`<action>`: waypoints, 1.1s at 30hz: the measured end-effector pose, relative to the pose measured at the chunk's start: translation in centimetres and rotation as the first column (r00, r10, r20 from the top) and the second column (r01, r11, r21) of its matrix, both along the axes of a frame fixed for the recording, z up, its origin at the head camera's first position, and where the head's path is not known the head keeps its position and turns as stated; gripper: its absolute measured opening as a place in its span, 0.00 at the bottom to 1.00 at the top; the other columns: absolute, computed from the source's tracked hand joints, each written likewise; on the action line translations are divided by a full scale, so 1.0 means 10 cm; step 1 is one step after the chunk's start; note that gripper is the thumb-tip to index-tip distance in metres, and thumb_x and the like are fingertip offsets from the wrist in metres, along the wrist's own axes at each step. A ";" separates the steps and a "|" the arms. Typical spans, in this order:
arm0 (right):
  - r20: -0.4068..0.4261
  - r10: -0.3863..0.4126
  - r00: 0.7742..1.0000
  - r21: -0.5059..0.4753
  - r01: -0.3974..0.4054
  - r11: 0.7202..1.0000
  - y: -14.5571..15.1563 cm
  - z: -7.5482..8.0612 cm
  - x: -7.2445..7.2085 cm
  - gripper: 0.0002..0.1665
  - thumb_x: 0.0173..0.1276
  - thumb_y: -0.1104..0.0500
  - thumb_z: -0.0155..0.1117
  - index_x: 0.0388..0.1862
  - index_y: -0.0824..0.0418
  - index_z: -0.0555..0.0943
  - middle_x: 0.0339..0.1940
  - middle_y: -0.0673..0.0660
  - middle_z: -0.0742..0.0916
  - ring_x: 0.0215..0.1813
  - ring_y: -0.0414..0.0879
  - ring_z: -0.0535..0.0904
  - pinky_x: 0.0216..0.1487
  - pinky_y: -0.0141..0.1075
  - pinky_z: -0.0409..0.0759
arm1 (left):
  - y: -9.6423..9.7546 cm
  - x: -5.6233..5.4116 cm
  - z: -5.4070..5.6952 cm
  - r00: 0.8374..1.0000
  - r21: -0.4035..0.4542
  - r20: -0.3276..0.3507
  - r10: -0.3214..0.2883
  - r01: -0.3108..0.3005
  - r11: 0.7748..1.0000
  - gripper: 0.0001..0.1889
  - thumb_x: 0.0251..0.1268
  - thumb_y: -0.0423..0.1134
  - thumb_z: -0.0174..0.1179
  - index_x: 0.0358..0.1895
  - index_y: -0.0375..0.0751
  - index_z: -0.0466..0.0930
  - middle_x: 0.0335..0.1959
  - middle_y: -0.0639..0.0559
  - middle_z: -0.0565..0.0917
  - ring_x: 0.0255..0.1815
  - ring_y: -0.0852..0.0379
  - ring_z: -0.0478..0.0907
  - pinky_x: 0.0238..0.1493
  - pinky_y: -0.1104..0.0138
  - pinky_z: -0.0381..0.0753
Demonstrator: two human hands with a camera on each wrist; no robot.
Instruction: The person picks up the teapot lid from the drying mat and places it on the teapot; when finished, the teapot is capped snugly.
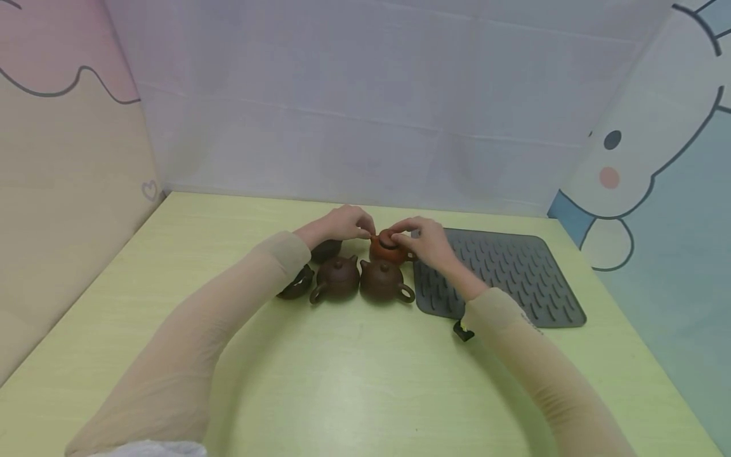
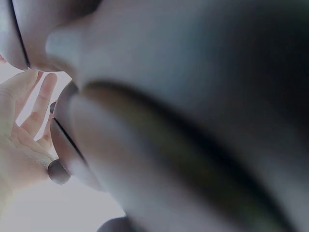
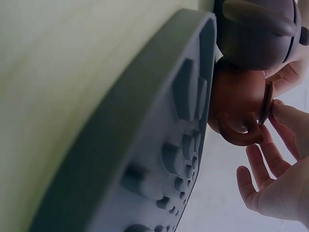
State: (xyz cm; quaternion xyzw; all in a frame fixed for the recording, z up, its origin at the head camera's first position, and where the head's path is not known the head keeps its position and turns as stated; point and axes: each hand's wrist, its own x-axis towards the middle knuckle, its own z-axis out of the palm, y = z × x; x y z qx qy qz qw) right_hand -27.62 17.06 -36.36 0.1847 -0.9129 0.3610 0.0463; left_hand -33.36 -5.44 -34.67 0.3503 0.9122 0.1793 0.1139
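My right hand [image 1: 428, 241] pinches the dark-rimmed lid [image 1: 388, 238] of an orange-brown teapot [image 3: 236, 99] between thumb and fingers; its other fingers spread beside the handle. From the opposite side my left hand [image 1: 345, 222] reaches over, thumb and fingertips at this teapot's spout, partly hidden behind it in the right wrist view. Two dark brown teapots [image 1: 338, 278] stand just in front, spouts facing each other. Beneath my left forearm are a black teapot [image 1: 296, 285] and another dark pot [image 1: 327, 251], both partly covered. Blurred teapots [image 2: 159, 58] fill most of the left wrist view.
A dark grey ribbed mat [image 1: 502, 266] lies just right of the teapots, its raised rim [image 3: 145, 87] close to the orange-brown one. By its front edge is a small black object [image 1: 464, 331]. Printed fabric walls [image 1: 365, 95] enclose the pale wooden table [image 1: 342, 381].
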 end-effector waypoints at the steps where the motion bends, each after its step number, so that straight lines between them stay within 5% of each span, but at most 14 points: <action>1: 0.002 0.001 1.000 0.003 -0.001 1.000 0.00 0.00 0.00 0.13 0.69 0.51 0.66 0.49 0.53 0.88 0.53 0.54 0.88 0.59 0.50 0.80 0.55 0.47 0.77 | 0.00 0.00 0.00 1.000 0.002 0.000 -0.001 0.001 1.000 0.10 0.72 0.38 0.57 0.49 0.46 0.86 0.52 0.50 0.87 0.60 0.49 0.80 0.63 0.54 0.76; 33: 0.068 -0.023 0.997 0.033 0.020 0.999 -0.02 -0.04 0.03 0.14 0.70 0.51 0.65 0.50 0.52 0.87 0.56 0.56 0.85 0.60 0.51 0.78 0.50 0.46 0.81 | 0.01 -0.02 -0.05 1.000 0.020 -0.012 0.004 -0.004 1.000 0.14 0.62 0.42 0.67 0.51 0.50 0.86 0.46 0.49 0.88 0.52 0.50 0.82 0.59 0.54 0.77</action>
